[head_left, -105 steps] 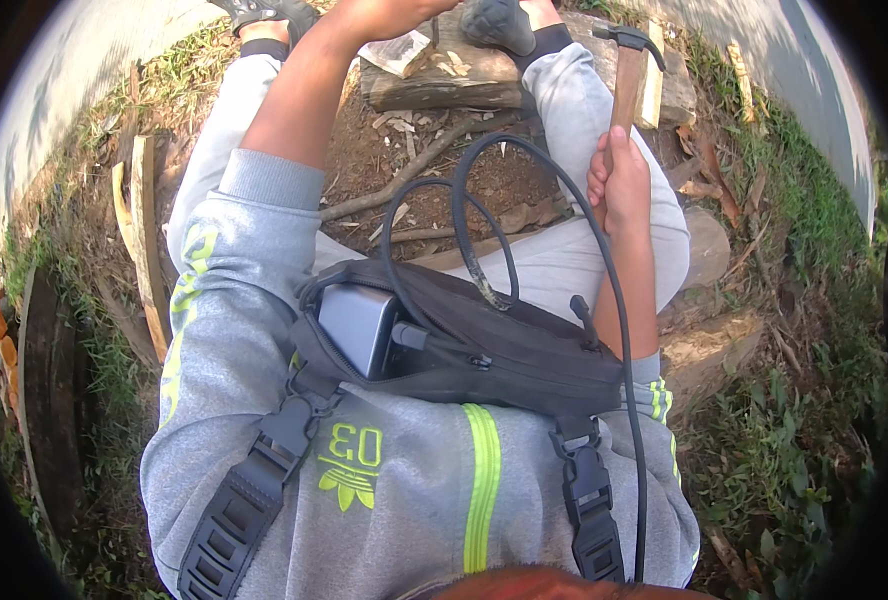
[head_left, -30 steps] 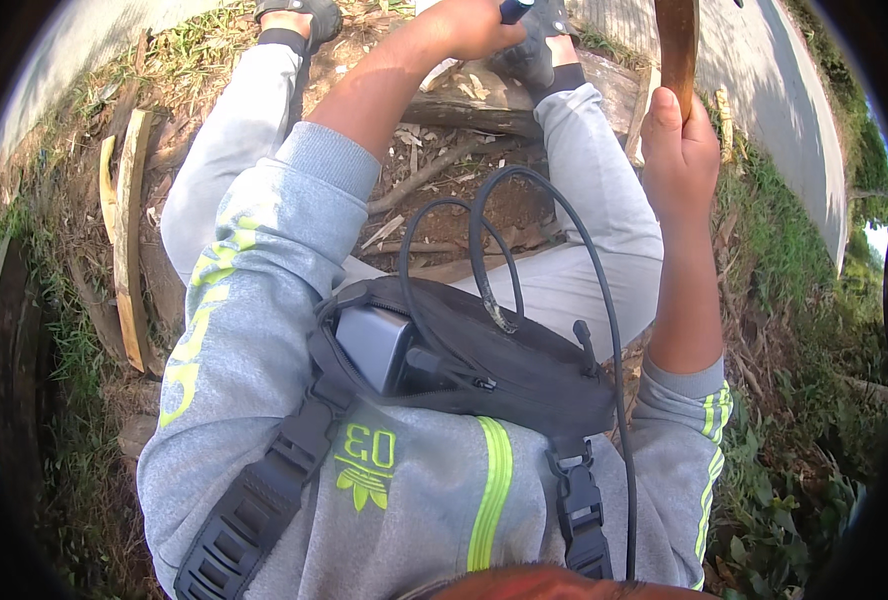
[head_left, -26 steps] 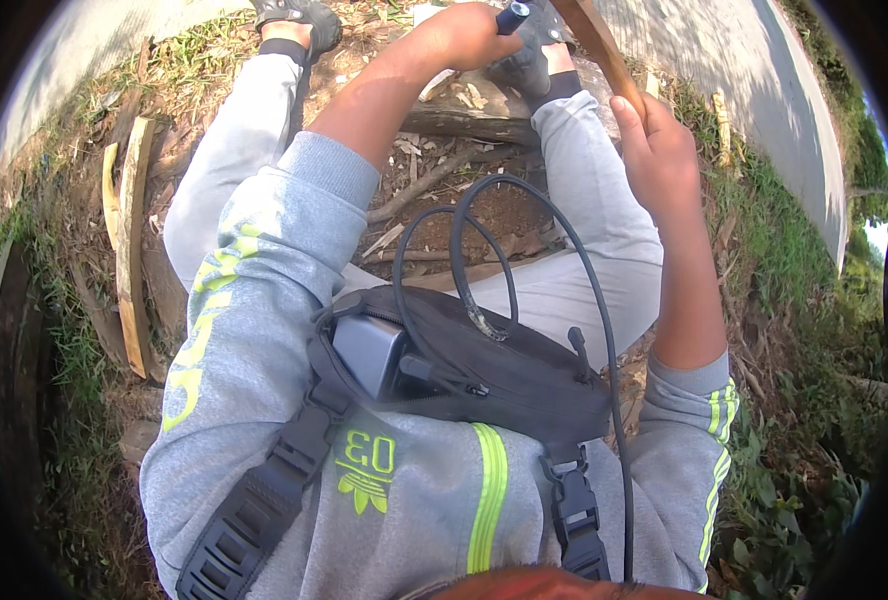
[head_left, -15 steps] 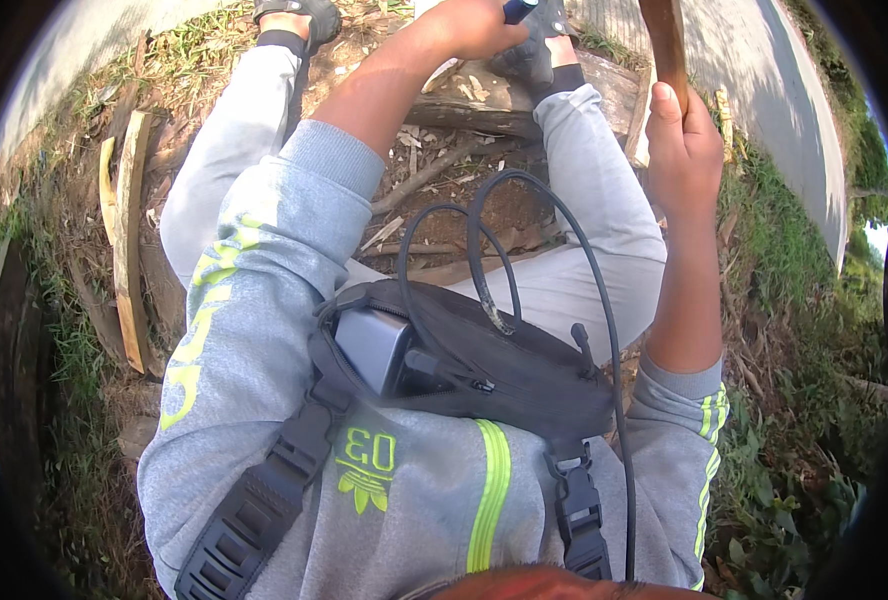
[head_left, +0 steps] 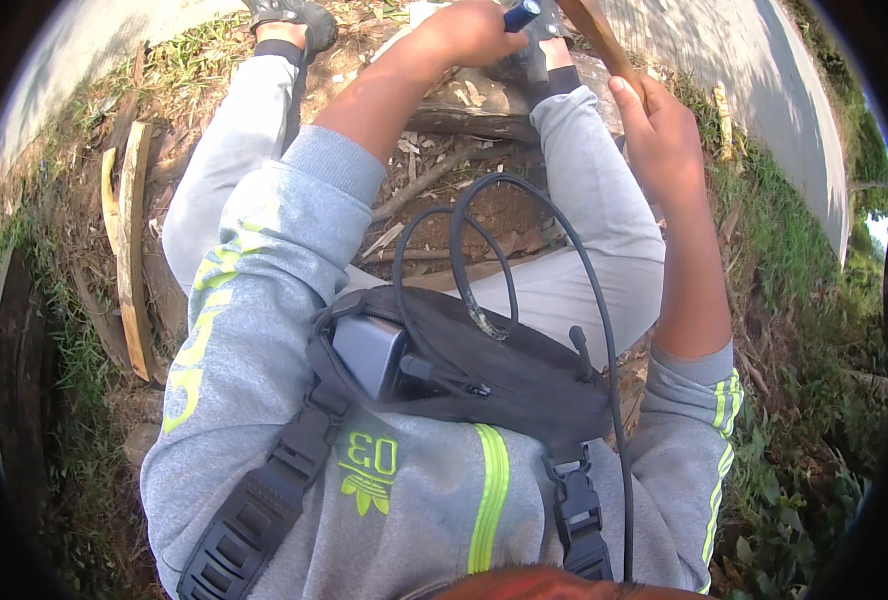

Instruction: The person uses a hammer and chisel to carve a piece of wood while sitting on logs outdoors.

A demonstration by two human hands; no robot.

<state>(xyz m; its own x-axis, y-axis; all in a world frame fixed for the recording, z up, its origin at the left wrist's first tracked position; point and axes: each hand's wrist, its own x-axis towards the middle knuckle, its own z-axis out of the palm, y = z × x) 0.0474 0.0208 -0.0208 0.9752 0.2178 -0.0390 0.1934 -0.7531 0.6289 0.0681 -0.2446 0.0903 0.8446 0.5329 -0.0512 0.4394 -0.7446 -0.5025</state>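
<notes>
My left hand (head_left: pixel 469 30) is closed around a blue-handled tool (head_left: pixel 521 14) at the top of the view, held over a rough piece of wood (head_left: pixel 484 105) that lies between my feet. Only the tool's blue end shows; its tip is hidden by the hand. My right hand (head_left: pixel 664 130) grips the wooden handle of a hammer (head_left: pixel 599 35), which slants up and left toward the blue tool. The hammer's head is out of the picture. The two hands are close, about a hand's width apart.
I sit on bare soil with sticks and wood chips (head_left: pixel 434 180) between my grey-trousered legs. Curved wooden planks (head_left: pixel 129 240) lie on the left. A paved road (head_left: pixel 734 70) runs at the upper right, grass beside it. A black pouch (head_left: pixel 494 370) with a looping cable hangs on my chest.
The hammer handle, upright half a second ago, has swung down and to the left toward the blue tool. My left hand has stayed over the wood.
</notes>
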